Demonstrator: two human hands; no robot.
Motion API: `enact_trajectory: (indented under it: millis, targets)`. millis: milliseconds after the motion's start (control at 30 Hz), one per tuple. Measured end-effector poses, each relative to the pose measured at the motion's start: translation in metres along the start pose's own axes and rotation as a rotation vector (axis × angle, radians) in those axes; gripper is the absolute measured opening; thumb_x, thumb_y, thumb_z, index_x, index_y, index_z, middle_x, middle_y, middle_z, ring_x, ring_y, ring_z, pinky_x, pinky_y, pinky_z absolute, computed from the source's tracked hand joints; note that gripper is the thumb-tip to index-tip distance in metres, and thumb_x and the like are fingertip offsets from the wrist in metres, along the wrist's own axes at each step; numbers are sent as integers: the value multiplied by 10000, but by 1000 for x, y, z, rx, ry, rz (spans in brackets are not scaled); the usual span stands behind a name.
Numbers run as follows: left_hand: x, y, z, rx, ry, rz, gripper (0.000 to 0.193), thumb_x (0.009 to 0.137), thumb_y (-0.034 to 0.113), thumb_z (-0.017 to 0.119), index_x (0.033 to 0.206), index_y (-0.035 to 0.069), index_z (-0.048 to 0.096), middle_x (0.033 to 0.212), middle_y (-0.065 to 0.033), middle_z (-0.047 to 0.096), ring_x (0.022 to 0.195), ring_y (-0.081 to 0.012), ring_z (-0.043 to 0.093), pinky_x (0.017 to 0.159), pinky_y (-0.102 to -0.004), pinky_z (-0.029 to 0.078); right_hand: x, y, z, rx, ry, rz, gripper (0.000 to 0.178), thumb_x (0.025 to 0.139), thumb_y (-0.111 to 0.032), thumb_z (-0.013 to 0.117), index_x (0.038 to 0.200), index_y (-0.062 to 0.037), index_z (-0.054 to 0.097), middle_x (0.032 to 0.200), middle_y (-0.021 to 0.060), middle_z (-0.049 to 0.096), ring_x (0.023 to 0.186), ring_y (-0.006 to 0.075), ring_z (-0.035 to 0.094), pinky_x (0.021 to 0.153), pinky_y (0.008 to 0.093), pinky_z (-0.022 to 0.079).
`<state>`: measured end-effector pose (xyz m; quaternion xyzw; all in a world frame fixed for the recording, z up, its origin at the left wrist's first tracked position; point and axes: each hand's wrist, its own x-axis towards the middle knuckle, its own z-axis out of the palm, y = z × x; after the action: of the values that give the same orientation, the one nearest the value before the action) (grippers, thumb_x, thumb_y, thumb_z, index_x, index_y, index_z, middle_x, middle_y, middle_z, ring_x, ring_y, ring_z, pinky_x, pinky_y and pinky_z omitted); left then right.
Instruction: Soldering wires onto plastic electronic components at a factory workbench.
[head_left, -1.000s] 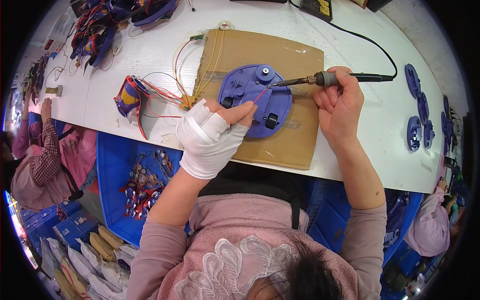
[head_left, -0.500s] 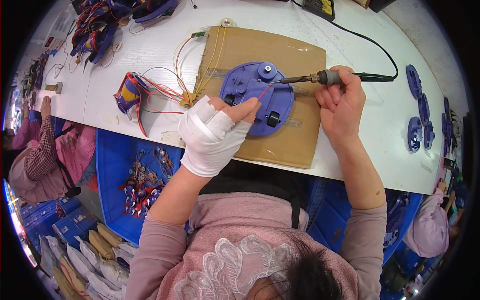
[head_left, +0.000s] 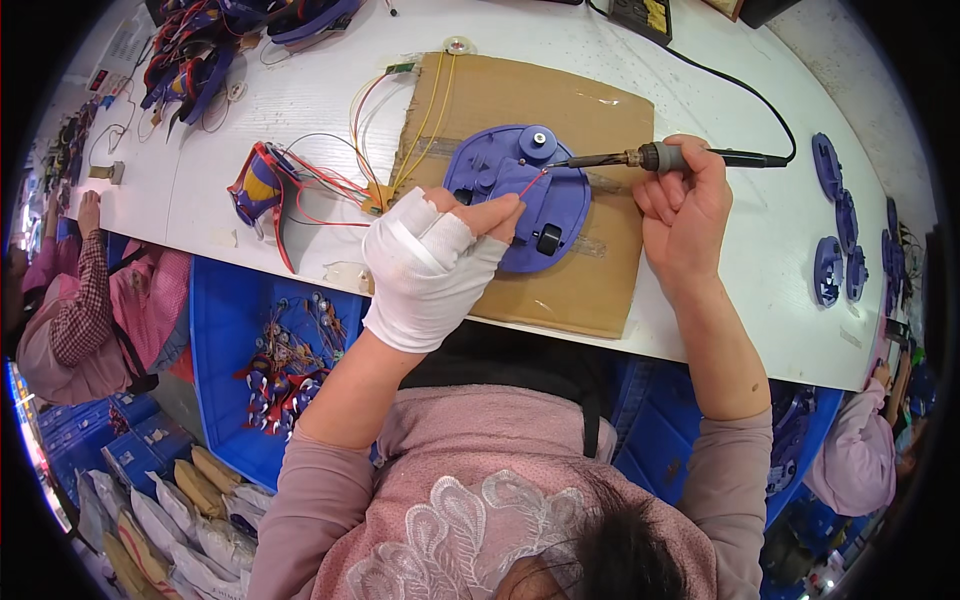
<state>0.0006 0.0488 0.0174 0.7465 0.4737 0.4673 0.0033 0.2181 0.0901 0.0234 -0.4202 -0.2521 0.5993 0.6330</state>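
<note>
A purple plastic base (head_left: 562,205) with small black wheels lies on a sheet of cardboard (head_left: 600,290). My left hand (head_left: 430,255), in a white fingerless glove, pinches a thin red wire (head_left: 533,183) over the base. In my right hand (head_left: 684,205) is a soldering iron (head_left: 655,156), gripped by its handle like a pen. The iron's tip meets the base close to the wire's far end; whether it touches the wire is too small to tell. Left of my gloved hand, a red, yellow and purple shell (head_left: 262,190) is joined by wires to a small brown board (head_left: 378,197).
More purple bases (head_left: 828,270) lie at the table's right. Several coloured shells (head_left: 200,80) are piled at the far left. A blue bin (head_left: 225,400) with wired parts stands below the table edge. The iron's black cord (head_left: 745,85) runs to the back. Other people sit at both sides.
Almost nothing differs. The picture has shifted slightly, and both hands keep their hold on the wire and the soldering iron.
</note>
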Motion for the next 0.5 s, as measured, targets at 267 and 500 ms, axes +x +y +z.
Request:
enact_trajectory:
  millis: [267,500]
  targets:
    - [-1,-1,-1,-8,-1,-4,251,609,61,808,808,150,683,582,-16,436,492,-187,453,421,-311,361,0,-1,0,-2,10,1,204,924,-215,442,834,-54,530,478,-55,255,409,54,179,429,232,198]
    - [0,0,-2,-17,-1,-17,252,606,56,806,808,146,686,586,-18,441,496,-188,457,422,-311,363,0,-1,1,-15,3,-3,201,922,-210,444,827,-54,526,477,-55,254,408,54,179,422,231,192]
